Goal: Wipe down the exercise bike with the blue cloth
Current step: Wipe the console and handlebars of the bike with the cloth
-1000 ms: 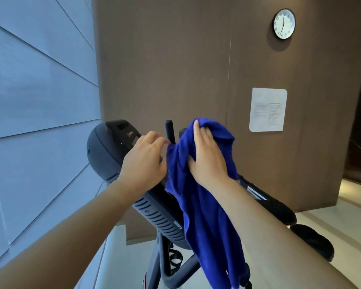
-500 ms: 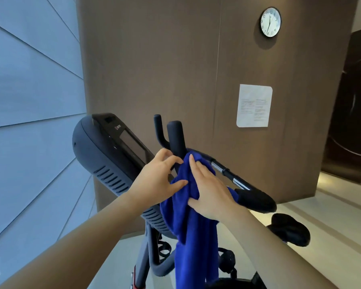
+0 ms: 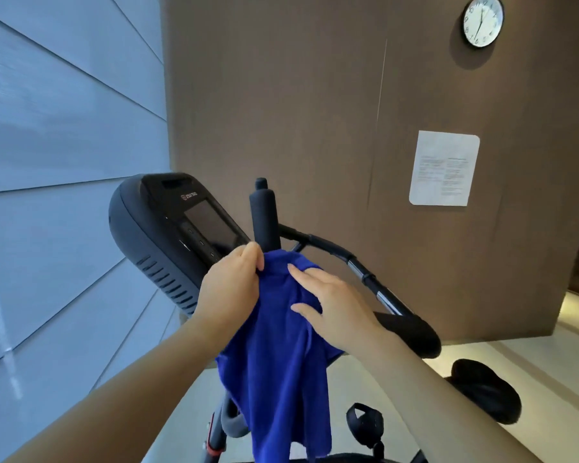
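The exercise bike's dark console (image 3: 168,228) tilts up at centre left, its screen facing me. An upright black handlebar grip (image 3: 264,218) stands just right of it, and a black bar (image 3: 365,275) runs down to a padded grip at the right. The blue cloth (image 3: 278,362) is draped over the base of the upright grip and hangs down. My left hand (image 3: 231,289) pinches the cloth's upper left edge. My right hand (image 3: 335,309) lies on the cloth with fingers straight, pressing it against the bar.
A brown panel wall (image 3: 315,111) stands close behind the bike, with a clock (image 3: 482,21) and a paper notice (image 3: 444,168). A grey panelled wall (image 3: 47,162) is at the left. The black saddle (image 3: 488,389) and a pedal strap (image 3: 365,422) sit low right over a pale floor.
The cloth and both hands have slid down the upright grip, baring it. My right hand has flattened out on the cloth.
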`<state>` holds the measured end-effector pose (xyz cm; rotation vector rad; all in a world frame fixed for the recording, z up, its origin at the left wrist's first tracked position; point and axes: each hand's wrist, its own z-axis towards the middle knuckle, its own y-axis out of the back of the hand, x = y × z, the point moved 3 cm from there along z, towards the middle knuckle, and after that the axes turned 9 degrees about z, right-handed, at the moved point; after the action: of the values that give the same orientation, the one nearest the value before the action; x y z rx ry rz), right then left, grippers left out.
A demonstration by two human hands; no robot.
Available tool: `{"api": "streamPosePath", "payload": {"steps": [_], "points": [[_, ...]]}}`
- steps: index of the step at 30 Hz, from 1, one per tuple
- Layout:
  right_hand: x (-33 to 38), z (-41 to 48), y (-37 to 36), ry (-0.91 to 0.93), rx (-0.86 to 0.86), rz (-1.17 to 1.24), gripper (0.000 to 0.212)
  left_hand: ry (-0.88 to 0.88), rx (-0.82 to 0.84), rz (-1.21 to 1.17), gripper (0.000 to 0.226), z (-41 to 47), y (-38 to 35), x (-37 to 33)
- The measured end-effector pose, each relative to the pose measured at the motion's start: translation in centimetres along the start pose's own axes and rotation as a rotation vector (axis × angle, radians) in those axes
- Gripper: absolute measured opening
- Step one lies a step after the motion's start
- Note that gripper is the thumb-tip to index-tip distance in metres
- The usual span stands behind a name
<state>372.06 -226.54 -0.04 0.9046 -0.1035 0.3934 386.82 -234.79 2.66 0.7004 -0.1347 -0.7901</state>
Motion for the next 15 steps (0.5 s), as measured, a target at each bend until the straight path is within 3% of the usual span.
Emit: {"api": "streamPosePath", "payload": {"steps": [4, 8, 12, 15], "points": [[-0.6, -0.2, -1.0, 0.087, -0.109, 0.007, 0.059, 0.046, -0.013, -0.067, 0.022, -4.1, -1.7, -2.4], [-2.4, -1.6, 0.7, 0.263, -0.201, 0.149, 0.044, 0.161, 0.094, -0.172, 0.067, -6.7, -4.4, -5.3], [-5.2, -3.0, 2.7, 0.344, -0.296, 0.159, 0.032, 0.278, 0.076, -0.083, 0.078, -5.8, -6.4, -7.3], [-6.3, -3.2, 3.5, 0.371, -0.324, 0.148, 0.028, 0.257, -0.021, 0.048, 0.080, -3.5, -6.2, -6.8]]}}
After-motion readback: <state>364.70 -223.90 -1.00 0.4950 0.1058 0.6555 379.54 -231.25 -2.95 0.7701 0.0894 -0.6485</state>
